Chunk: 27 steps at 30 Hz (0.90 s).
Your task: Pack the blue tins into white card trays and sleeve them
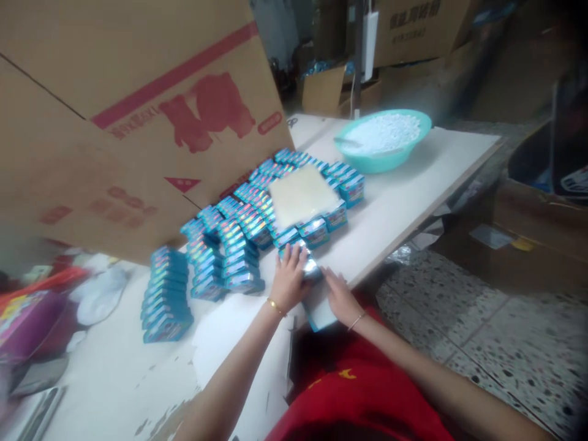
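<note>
A small shiny blue box [310, 266] lies at the table's near edge under my left hand [289, 278]. The fingers of that hand curve over its top and side, gripping it. At the near end of the same box, my right hand [339, 298] has its fingertips pressed together against it; blur hides the exact grip. Below and between the hands is a flat white piece with a blue edge [319, 311], partly covered. Rows of similar blue boxes [241, 245] stand packed close by, and a cream-coloured flat slab [303, 195] rests on top of some of them.
A turquoise basin [383, 160] full of small white pieces stands at the far right of the white table [390, 214]. A large cardboard carton [138, 153] rises behind the boxes. Plastic bags [98, 294] lie at left. Speckled floor [487, 337] shows beyond the table's right edge.
</note>
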Available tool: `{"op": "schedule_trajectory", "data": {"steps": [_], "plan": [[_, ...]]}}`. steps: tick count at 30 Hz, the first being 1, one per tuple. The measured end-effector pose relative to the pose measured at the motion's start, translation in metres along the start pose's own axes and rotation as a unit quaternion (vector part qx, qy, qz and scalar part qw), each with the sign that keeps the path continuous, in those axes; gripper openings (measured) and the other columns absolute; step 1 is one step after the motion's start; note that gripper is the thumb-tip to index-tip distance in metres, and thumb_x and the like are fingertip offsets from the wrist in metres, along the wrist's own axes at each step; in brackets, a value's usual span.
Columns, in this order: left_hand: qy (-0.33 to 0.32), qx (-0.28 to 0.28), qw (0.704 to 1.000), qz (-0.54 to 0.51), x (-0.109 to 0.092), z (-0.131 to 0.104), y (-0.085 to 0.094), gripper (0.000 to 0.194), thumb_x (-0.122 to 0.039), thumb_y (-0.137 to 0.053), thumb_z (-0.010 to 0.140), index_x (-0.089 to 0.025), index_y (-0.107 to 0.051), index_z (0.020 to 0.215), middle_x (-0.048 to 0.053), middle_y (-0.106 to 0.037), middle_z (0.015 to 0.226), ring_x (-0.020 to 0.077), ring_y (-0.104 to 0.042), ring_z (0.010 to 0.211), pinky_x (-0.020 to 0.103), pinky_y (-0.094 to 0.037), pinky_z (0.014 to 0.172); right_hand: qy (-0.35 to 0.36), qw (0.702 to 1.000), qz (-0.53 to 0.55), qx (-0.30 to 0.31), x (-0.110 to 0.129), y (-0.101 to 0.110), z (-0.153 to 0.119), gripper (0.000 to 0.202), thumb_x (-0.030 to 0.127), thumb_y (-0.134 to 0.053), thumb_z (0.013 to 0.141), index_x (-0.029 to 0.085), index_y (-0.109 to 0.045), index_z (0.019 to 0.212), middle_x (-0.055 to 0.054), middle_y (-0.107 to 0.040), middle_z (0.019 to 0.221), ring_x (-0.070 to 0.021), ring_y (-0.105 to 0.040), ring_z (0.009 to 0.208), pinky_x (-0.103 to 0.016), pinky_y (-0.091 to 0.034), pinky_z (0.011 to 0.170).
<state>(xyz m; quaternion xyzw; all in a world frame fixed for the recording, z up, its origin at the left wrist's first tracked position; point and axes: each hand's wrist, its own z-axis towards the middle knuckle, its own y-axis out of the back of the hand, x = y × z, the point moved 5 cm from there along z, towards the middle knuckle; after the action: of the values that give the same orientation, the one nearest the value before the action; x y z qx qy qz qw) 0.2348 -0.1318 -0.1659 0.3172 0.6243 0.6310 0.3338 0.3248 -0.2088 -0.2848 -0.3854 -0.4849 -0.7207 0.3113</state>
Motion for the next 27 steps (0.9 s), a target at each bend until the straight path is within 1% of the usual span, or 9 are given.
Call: {"op": "schedule_trajectory", "data": {"steps": [3, 7, 10, 12, 14, 16, 20, 24, 27], "plan": [[-0.011, -0.036, 0.999, 0.021, 0.021, -0.015, 0.03, 0.093, -0.056, -0.055, 0.078, -0.014, -0.009, 0.148, 0.017, -0.011, 0.154, 0.0352, 0.001, 0.142, 0.059, -0.001, 0.11, 0.008, 1.0, -0.005, -0.008, -0.002, 0.0, -0.002, 0.075, 0.002, -0.031, 0.074, 0.021, -0.024, 0.146, -0.009, -0.04, 0.143, -0.0217, -0.026, 0.138, -0.057, -0.014, 0.112], [0.068, -0.046, 0.994, 0.077, 0.103, -0.053, 0.057, 0.11, -0.07, -0.058, 0.066, -0.016, -0.007, 0.148, 0.018, -0.003, 0.155, 0.04, 0.008, 0.14, 0.061, 0.0, 0.108, 0.011, 1.0, -0.021, -0.01, -0.003, -0.003, -0.003, 0.066, 0.008, -0.03, 0.08, 0.021, -0.027, 0.145, -0.009, -0.042, 0.142, -0.0216, -0.028, 0.137, -0.056, -0.017, 0.112], [0.136, 0.019, 0.988, 0.076, 0.164, -0.071, 0.041, 0.123, -0.072, -0.065, 0.055, -0.014, -0.008, 0.148, 0.021, -0.001, 0.154, 0.0454, 0.007, 0.138, 0.065, -0.004, 0.106, 0.016, 0.999, -0.032, -0.014, -0.001, -0.003, -0.003, 0.063, 0.011, -0.031, 0.082, 0.021, -0.028, 0.144, -0.009, -0.041, 0.143, -0.022, -0.028, 0.137, -0.055, -0.017, 0.112], [0.171, 0.054, 0.982, 0.054, 0.182, -0.075, 0.024, 0.126, -0.07, -0.068, 0.052, -0.013, -0.01, 0.147, 0.024, -0.003, 0.153, 0.048, 0.001, 0.137, 0.065, -0.01, 0.105, 0.017, 0.999, -0.034, -0.013, 0.001, -0.003, -0.003, 0.061, 0.012, -0.032, 0.083, 0.021, -0.029, 0.143, -0.01, -0.041, 0.143, -0.0224, -0.03, 0.136, -0.055, -0.017, 0.112], [0.188, 0.059, 0.98, 0.024, 0.18, -0.074, 0.01, 0.122, -0.067, -0.068, 0.055, -0.01, -0.01, 0.147, 0.028, -0.004, 0.152, 0.0479, -0.007, 0.137, 0.062, -0.018, 0.105, 0.015, 0.999, -0.036, -0.015, 0.003, -0.003, -0.003, 0.059, 0.013, -0.032, 0.084, 0.021, -0.031, 0.142, -0.01, -0.042, 0.142, -0.0226, -0.031, 0.136, -0.056, -0.017, 0.112], [0.189, 0.04, 0.981, 0.003, 0.164, -0.07, 0.003, 0.113, -0.061, -0.066, 0.063, -0.006, -0.01, 0.146, 0.031, -0.008, 0.149, 0.0448, -0.013, 0.137, 0.057, -0.025, 0.104, 0.012, 0.999, -0.04, -0.022, 0.004, -0.004, -0.004, 0.058, 0.014, -0.032, 0.084, 0.02, -0.031, 0.142, -0.01, -0.042, 0.142, -0.0229, -0.03, 0.136, -0.056, -0.016, 0.112], [0.224, -0.015, 0.974, -0.022, 0.142, -0.067, 0.006, 0.105, -0.052, -0.066, 0.066, -0.005, -0.012, 0.144, 0.03, -0.023, 0.143, 0.0411, -0.026, 0.134, 0.051, -0.033, 0.102, 0.01, 0.999, -0.046, -0.018, 0.004, -0.006, -0.004, 0.059, 0.015, -0.035, 0.084, 0.021, -0.029, 0.143, -0.011, -0.039, 0.144, -0.0238, -0.027, 0.137, -0.057, -0.015, 0.112], [0.222, 0.036, 0.97, -0.096, 0.153, -0.06, 0.008, 0.119, -0.052, -0.074, 0.054, -0.008, -0.011, 0.145, 0.025, -0.022, 0.142, 0.039, -0.037, 0.129, 0.045, -0.038, 0.101, 0.006, 0.999, -0.033, 0.02, 0.003, -0.005, -0.001, 0.063, 0.02, -0.041, 0.083, 0.02, -0.026, 0.144, -0.012, -0.035, 0.146, -0.0256, -0.024, 0.138, -0.058, -0.014, 0.111], [0.21, 0.04, 0.968, -0.127, 0.161, -0.058, 0.014, 0.113, -0.049, -0.076, 0.052, -0.011, -0.02, 0.143, 0.02, -0.027, 0.139, 0.0341, -0.046, 0.121, 0.041, -0.042, 0.099, -0.002, 0.999, -0.015, 0.044, 0.003, 0.0, 0.0, 0.066, 0.02, -0.044, 0.082, 0.018, -0.025, 0.145, -0.013, -0.032, 0.148, -0.0255, -0.02, 0.139, -0.057, -0.013, 0.112]]}}
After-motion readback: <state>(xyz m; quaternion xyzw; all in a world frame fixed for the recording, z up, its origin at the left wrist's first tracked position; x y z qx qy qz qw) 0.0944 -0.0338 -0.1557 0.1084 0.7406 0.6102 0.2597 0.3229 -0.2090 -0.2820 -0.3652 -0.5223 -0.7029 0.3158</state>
